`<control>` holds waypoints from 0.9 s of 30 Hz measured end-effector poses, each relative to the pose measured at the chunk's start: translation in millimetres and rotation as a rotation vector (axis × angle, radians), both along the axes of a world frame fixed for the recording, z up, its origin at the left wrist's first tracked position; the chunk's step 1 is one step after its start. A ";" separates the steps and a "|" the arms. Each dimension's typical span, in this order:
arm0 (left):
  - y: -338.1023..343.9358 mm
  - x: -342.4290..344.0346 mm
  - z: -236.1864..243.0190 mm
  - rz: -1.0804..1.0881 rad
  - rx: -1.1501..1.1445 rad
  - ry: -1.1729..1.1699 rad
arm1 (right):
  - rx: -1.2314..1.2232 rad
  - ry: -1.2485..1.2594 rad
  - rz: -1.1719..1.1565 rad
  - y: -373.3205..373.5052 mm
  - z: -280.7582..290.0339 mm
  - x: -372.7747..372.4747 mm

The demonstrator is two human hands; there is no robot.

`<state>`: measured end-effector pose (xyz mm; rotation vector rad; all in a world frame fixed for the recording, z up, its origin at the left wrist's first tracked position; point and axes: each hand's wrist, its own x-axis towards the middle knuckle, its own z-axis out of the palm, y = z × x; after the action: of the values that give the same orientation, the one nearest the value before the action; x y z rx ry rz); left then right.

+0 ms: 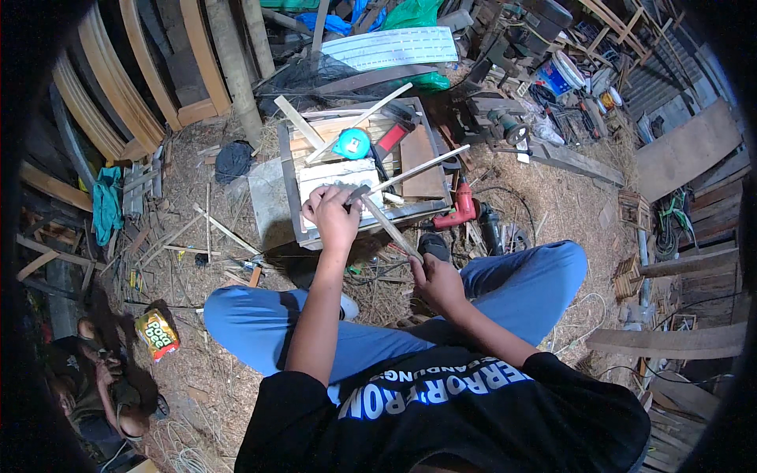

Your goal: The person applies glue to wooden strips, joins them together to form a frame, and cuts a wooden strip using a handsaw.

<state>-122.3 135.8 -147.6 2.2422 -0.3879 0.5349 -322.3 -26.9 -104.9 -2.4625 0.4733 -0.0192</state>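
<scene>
My right hand (438, 282) is closed around the wooden handle of what looks like a hammer (390, 227). Its small dark head lies by the fingers of my left hand (333, 211). Those fingers are curled over the near edge of a low wooden work box (419, 206); whatever they pinch is hidden. A thin wooden strip (422, 168) slants rightward from beside the dark head. On the box top rest a white block (337, 175), a turquoise tape measure (352, 143), a red and black object (392, 139) and another thin strip (384, 105).
A red power drill (460, 206) lies right of the box, near my knee. Wood scraps and shavings cover the floor. Curved wooden frames (110, 75) lean at the far left. Another person (98, 378) sits lower left, near a yellow snack bag (157, 334). A bucket (561, 72) stands far right.
</scene>
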 end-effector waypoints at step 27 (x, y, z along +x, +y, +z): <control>1.2 1.9 -3.0 0.011 0.010 -0.010 | -0.007 -0.010 0.012 1.1 3.3 2.5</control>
<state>-120.5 137.0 -150.6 2.2534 -0.3848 0.5510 -319.7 -25.9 -101.6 -2.4709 0.4545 -0.0288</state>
